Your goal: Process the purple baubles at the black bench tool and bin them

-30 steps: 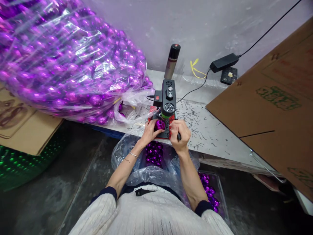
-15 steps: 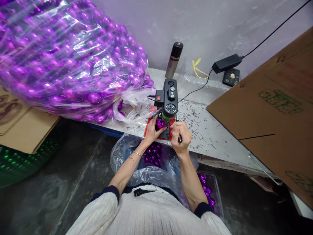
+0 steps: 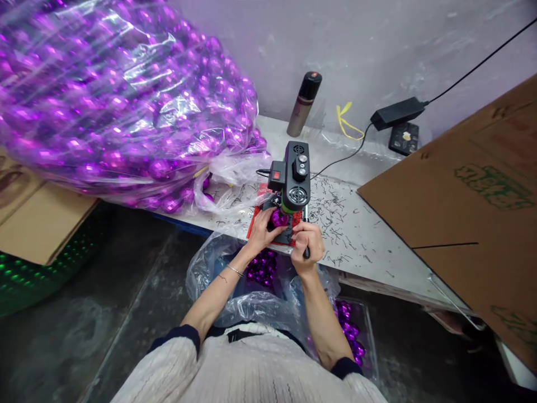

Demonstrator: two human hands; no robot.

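Pinching one ball [image 3: 277,218] under the machine [image 3: 295,174] on the counter [image 3: 356,235], my left fingers [image 3: 265,219] steadied it; my right fingers [image 3: 305,232] wrapped the lever [image 3: 306,253]. Some balls lay in the lap bag [image 3: 260,268], but the big bag [image 3: 117,106] beside looked full, so I judged most work remained.

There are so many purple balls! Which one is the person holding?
Find the black machine on the white table. Right under it sits one purple ball, held by the left hand. Unlike the others, it is not in a bag.
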